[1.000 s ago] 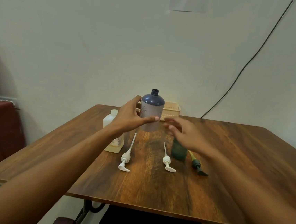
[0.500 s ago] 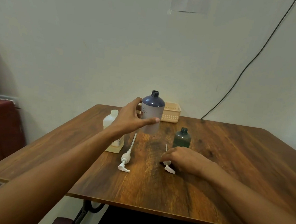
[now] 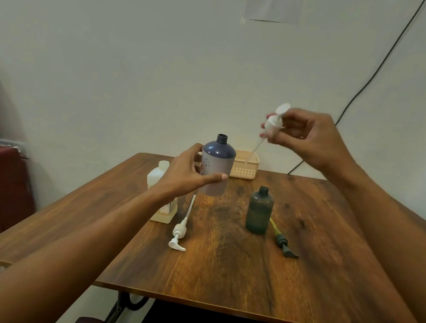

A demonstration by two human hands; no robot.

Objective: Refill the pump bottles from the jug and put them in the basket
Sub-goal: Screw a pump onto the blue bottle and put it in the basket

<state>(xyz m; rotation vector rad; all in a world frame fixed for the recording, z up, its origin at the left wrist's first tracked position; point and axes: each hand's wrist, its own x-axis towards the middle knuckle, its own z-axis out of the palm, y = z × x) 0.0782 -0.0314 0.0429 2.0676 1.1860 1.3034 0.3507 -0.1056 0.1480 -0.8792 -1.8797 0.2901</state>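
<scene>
- Bottle (image 3: 217,171), blue-grey with an open neck, is upright over the far middle of the table (image 3: 222,271). Whether its base touches the wood is hard to tell.
- The left hand (image 3: 188,176) grips it from the left, thumb across the front and fingers hidden behind.
- The right hand (image 3: 310,142) pinches a white pump (image 3: 275,121) up and right of the neck. Its tube is a faint blur slanting down-left.
- The basket (image 3: 247,173) sits at the far edge, partly behind the bottle.
- An uncapped green bottle (image 3: 259,210) stands right of middle, covering the tube end of a green pump (image 3: 283,243).
- A second white pump (image 3: 180,235) lies near left.
- The jug (image 3: 158,177) is mostly hidden by the left wrist.
- A paper sheet (image 3: 273,5) on the wall is cut off at the top.
</scene>
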